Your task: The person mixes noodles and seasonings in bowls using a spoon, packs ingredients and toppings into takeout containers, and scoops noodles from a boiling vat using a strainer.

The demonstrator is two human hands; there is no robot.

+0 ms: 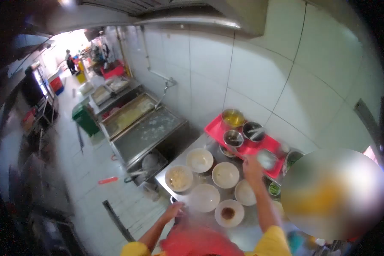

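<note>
Right hand (252, 167) is being held out across the bowls, at the near side of the red tray (250, 147). Tray is being supported at the wall side of the steel counter (252, 220). Hand is being placed between the dark-filled cup (233, 138) and the pale-filled container (266, 159), nearer the latter.

For a clean reach, forearm (264, 205) is best being kept above rim height: the side bowl (245, 193) is being partly covered by it, and knocking looks like the main risk. Yellow sleeve (272, 241) should be being kept clear of the brown-filled bowl (228, 213). Any contact at the tray is best being made on outer walls, not contents; tray shouldn't be being pushed, since the pot of yellow liquid (233, 118) and the dark pot (254, 132) are being carried on it too.

Fingers, right: being seen bunched rather than spread, pointing at the tray. Whether something is being gripped can't be told; too blurred.

Fingers, left: left hand (173, 211) is being held low by the counter's near-left edge, just beside the plain white bowl (205, 198). Fingers are being seen partly bent; gap can't be told, nor whether a rim or anything else is being touched. View there is being softened by haze.
</note>
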